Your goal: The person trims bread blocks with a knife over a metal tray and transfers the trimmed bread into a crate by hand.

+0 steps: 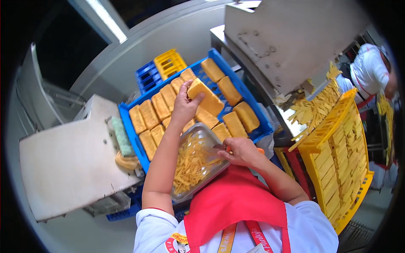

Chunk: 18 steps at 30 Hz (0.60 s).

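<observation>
My left hand (186, 103) holds up one golden rectangular block (205, 96), thumb and fingers gripping its left end. Below it, a blue crate (220, 57) carries rows of similar blocks (160, 106). A clear plastic tub (198, 187) of yellow strips and scraps (190, 164) rests against the crate's near side, in front of the red apron. Over the tub's right edge, my right hand (242, 152) is closed on a knife (219, 147) with a red-orange handle; the blade points left over the tub.
A yellow crate (317, 177) full of yellow pieces stands at right. Yellow strips (314, 107) lie beside a large metal machine (291, 38). Another person (368, 69) is at far right. A white-topped surface (76, 156) lies left; small blue (147, 76) and yellow (170, 63) crates stand behind.
</observation>
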Motion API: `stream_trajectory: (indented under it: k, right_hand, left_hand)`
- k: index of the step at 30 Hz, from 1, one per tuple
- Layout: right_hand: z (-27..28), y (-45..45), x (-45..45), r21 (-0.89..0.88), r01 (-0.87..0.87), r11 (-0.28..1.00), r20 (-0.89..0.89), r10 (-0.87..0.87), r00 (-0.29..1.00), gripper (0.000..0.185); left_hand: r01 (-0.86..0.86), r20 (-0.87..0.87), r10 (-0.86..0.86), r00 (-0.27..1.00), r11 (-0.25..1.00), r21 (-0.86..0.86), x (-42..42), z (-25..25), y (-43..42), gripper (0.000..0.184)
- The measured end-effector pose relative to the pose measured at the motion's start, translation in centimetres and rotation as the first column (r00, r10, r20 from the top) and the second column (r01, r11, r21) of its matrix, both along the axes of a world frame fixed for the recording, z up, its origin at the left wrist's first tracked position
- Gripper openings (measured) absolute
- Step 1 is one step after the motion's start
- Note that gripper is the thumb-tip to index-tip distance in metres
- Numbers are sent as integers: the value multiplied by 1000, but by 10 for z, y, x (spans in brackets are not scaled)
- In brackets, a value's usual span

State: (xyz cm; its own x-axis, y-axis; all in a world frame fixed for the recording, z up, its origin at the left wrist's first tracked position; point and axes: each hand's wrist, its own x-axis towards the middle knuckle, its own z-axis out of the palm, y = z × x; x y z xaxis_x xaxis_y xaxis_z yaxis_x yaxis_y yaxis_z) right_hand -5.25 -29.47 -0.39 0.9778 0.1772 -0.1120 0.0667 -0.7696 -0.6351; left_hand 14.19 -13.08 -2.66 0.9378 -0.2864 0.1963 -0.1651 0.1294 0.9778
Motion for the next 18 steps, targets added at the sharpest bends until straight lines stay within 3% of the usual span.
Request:
stream_trajectory:
  k: [2, 3, 4, 5, 6, 7, 8, 9, 11, 12, 13, 14, 15, 17, 18]
  right_hand:
    - [4, -19, -9, 20, 37, 999, -48, -36, 998, 37]
    - [-4, -27, -14, 11, 57, 998, -50, -56, 997, 39]
    - [-2, -36, -17, 46, 76, 996, -114, -71, 991, 41]
    - [-3, -43, -22, 43, 94, 995, -126, -88, 988, 40]
    - [-12, -51, -30, 86, 134, 987, -128, -122, 984, 39]
    - [-22, -58, -36, 79, 147, 986, -94, -140, 986, 40]
    - [-25, -64, -38, 61, 185, 981, -162, -174, 971, 44]
    - [-22, -70, -42, 90, 227, 970, -153, -212, 965, 45]
    - [-18, -85, -45, 124, 236, 964, -220, -205, 954, 47]
    - [-13, -92, -46, 110, 231, 967, -237, -200, 951, 47]
    - [-13, -98, -49, 117, 220, 969, -243, -187, 952, 47]
    - [-14, -102, -48, 127, 196, 972, -247, -160, 956, 47]
    - [-14, -108, -49, 124, 192, 974, -237, -159, 958, 47]
    - [-15, -114, -52, 158, 169, 973, -257, -124, 958, 47]
    - [-16, -113, -51, 154, 167, 974, -254, -124, 959, 47]
  left_hand:
    - [129, -38, -125, 991, 899, 418, 44, -41, -21, 56]
    - [101, 70, -190, 979, 755, 648, 59, -69, -27, 57]
    - [21, 174, -284, 943, 572, 820, 67, -83, -36, 58]
    - [-36, 103, -363, 926, 185, 982, 56, -72, -48, 57]
    - [49, -57, -391, 919, -28, 998, 49, -42, -63, 56]
    - [-39, 54, -321, 945, 54, 998, 89, -129, -53, 54]
    - [-451, 439, -348, 829, 49, 891, 70, -121, -60, 53]
    - [-586, 567, -305, 765, 32, 809, 34, -71, -84, 56]
    - [-460, 551, -569, 611, 312, 832, 41, -74, -100, 61]
    - [-456, 564, -581, 586, 339, 823, 44, -82, -110, 61]
    - [-319, 501, -678, 538, 386, 866, 46, -88, -117, 58]
    - [-181, 438, -762, 477, 403, 897, 51, -94, -122, 56]
    - [-191, 447, -758, 475, 407, 893, 50, -89, -129, 56]
    - [-242, 339, -727, 598, 239, 940, 43, -83, -138, 50]
    - [-245, 344, -724, 598, 243, 939, 43, -80, -138, 50]
